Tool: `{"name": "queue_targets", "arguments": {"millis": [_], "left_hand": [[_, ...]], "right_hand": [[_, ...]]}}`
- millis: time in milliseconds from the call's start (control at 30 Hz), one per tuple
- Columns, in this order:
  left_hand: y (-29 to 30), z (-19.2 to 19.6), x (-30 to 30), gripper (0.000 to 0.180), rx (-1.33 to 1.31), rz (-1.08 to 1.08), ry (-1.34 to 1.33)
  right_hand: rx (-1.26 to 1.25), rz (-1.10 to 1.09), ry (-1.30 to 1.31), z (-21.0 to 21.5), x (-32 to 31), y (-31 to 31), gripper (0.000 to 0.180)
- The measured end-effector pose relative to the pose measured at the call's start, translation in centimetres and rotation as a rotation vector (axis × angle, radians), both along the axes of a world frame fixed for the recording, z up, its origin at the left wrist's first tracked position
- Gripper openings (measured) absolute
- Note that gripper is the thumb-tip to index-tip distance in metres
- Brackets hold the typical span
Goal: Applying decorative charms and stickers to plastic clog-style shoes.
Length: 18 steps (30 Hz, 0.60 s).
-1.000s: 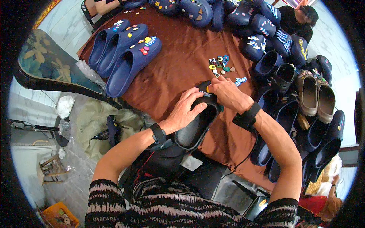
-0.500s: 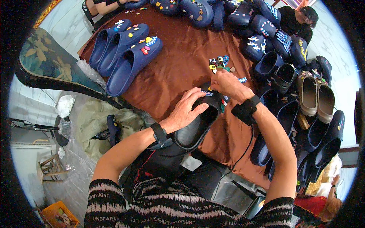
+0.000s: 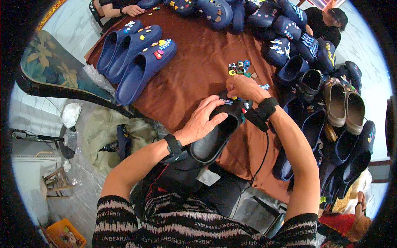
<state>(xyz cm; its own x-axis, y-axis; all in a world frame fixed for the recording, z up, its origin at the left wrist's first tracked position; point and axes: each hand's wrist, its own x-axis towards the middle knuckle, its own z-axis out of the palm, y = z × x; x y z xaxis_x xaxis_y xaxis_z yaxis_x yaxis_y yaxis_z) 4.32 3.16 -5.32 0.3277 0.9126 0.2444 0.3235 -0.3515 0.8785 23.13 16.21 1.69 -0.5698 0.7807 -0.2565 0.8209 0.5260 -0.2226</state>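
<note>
A black clog [image 3: 211, 142] rests at the table's near edge, its open heel toward me and several colourful charms on its toe. My left hand [image 3: 204, 119] grips the clog's upper along its left side, thumb over the opening. Over the toe, my right hand [image 3: 244, 89] has its fingers pinched together against the upper; whatever they hold is hidden. Just beyond it lies a small pile of loose shoe charms [image 3: 245, 67] on the brown cloth [image 3: 190, 62].
Three blue clogs [image 3: 140, 74] with charms stand in a row at the left. Many dark clogs [image 3: 287, 29] crowd the back and right, alongside a taupe pair [image 3: 334, 99]. A chair back [image 3: 56, 70] stands left. Other people sit at the far left and far right.
My right hand has shifted slightly left and up over the clog's toe, uncovering charms on its right side. The left hand keeps its hold. At the far left, another person's hand has moved.
</note>
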Motion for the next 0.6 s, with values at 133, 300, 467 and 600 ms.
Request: {"name": "queue_targets", "arguments": {"millis": [133,300,467,600], "left_hand": [[0.0,-0.1,-0.2,0.055,-0.002,-0.005,0.002],[0.1,-0.5,0.1,0.053,0.044,0.014,0.005],[0.1,-0.5,-0.1,0.050,0.047,0.015,0.010],[0.3,-0.4,0.1,0.050,0.057,0.011,0.024]], "right_hand": [[0.038,-0.025,0.047,0.0,0.4,-1.3,0.017],[0.225,0.101,-0.029,-0.6,2.2,-3.1,0.014],[0.283,0.153,-0.047,-0.5,2.3,-5.1,0.028],[0.283,0.161,-0.149,-0.3,1.7,-4.6,0.027]]}}
